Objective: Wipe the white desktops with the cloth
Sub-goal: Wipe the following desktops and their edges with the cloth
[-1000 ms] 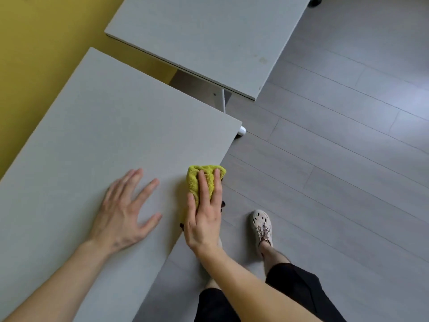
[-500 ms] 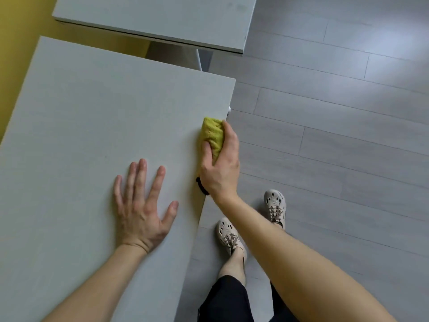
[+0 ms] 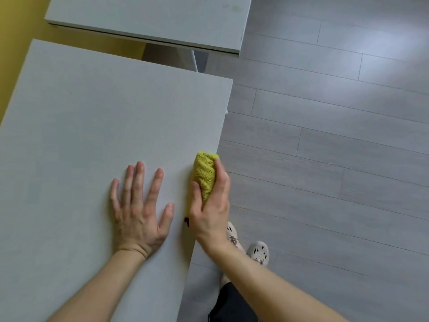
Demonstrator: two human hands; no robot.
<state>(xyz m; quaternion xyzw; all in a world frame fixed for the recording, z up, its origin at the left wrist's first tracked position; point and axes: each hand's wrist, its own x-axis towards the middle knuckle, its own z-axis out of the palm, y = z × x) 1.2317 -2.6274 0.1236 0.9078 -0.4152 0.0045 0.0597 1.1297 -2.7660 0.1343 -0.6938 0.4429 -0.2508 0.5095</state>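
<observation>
Bunched into a lengthwise roll, yellow-green terry cloth [image 3: 204,175] pressed on the near, large pale grey-white rectangular desktop [image 3: 104,117], at 3 o'clock right against its edge, gripped by the right hand [image 3: 210,212]. At 12 o'clock, second matching white desktop [image 3: 151,17], apart across a narrow gap, angled slightly.

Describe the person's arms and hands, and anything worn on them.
Both forearms are bare to the frame's edge: no sleeves show. The left hand and right hand have no gloves, rings or watch visible. A small dark bit shows by the right hand's heel; whether it is worn cannot be told.
</observation>
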